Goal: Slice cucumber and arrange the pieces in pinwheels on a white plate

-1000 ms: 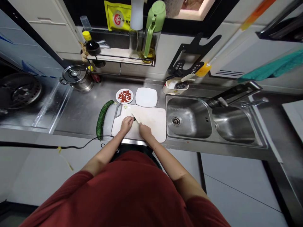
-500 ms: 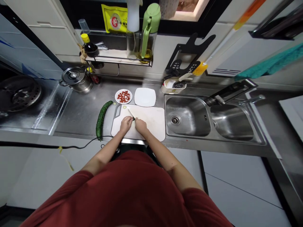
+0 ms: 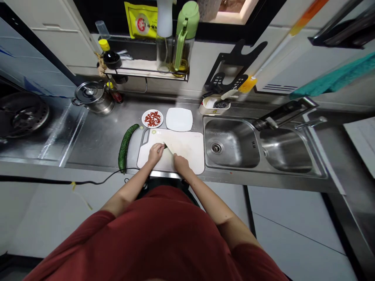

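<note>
Over the white cutting board (image 3: 190,150), my left hand (image 3: 156,153) pinches a small dark-green piece of cucumber (image 3: 165,146), mostly hidden by the fingers. My right hand (image 3: 181,164) is wrapped around the handle of a knife (image 3: 169,148). Its blade points up and left, with the tip close to the fingers of my left hand. Near the board's upper left corner lies a pale cucumber slice (image 3: 154,132). A whole dark-green cucumber (image 3: 126,147) rests on the counter left of the board.
Behind the board stand a small plate of chopped red pieces (image 3: 152,118) and a white square plate (image 3: 179,119). A double steel sink (image 3: 233,143) is on the right. Farther left are a lidded pot (image 3: 93,97) and a stove burner (image 3: 25,117). A black cable (image 3: 88,182) crosses the counter's front edge.
My right hand has moved right and slightly toward me with the knife, drawing the blade away from the upper left. My left hand has stayed nearly in place.
</note>
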Motion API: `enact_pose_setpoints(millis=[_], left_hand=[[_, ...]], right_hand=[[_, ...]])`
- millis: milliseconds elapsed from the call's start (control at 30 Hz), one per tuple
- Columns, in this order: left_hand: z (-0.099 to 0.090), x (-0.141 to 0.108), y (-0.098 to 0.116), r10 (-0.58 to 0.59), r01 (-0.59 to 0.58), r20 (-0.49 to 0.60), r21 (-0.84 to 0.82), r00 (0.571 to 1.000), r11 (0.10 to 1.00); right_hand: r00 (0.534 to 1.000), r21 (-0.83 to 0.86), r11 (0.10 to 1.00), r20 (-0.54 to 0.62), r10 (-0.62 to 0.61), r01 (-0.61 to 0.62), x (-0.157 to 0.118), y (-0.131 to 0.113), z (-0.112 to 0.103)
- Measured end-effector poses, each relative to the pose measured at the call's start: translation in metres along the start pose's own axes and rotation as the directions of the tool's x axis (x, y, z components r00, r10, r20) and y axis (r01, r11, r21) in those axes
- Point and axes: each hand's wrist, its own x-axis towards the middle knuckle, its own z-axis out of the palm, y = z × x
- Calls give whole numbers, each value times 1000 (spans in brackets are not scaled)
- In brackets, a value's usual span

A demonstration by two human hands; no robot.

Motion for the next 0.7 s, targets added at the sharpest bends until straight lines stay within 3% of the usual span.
enact_pose_setpoints(millis=[433,700], left_hand=[[-2,1,1,-34,34,31,-3,999,999],[-1,1,1,-39,39,31,-1,999,999]], right_hand=[[1000,41,999,-10,-18,18,24,-16,-18],[999,17,1000,-45,-22,23,15,-9,-8]])
